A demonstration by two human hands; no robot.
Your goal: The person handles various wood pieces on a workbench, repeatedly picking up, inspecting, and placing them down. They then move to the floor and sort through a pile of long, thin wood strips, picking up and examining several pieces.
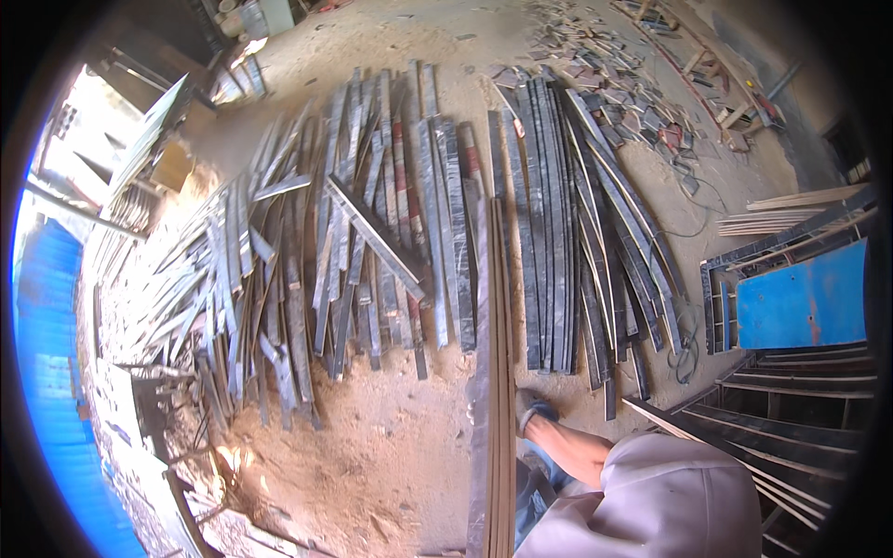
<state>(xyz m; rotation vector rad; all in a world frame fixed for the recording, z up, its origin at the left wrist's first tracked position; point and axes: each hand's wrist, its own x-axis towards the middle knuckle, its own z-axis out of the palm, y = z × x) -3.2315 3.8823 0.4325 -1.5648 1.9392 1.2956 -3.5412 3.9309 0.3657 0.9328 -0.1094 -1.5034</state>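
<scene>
A bundle of long, narrow wooden strips [502, 428] stands out toward me, running from the middle of the view down to the lower edge. Layered brown edges show on its right side and a darker face on its left. My right hand [533, 410], in a grey glove, grips the right side of the bundle; its fingertips are partly hidden by the wood. The bare forearm comes from a pale, loose sleeve. My left hand does not show. Beyond the bundle, many dark-faced strips [549, 232] lie side by side on the ground.
To the left, a looser heap of strips [279, 270] lies crisscrossed on sandy ground. Small wood offcuts [642, 112] are scattered at the far right, near a thin cable [686, 349]. A blue panel [800, 298] and framed dark boards [791, 418] stand at right; blue sheeting [56, 372] is at left.
</scene>
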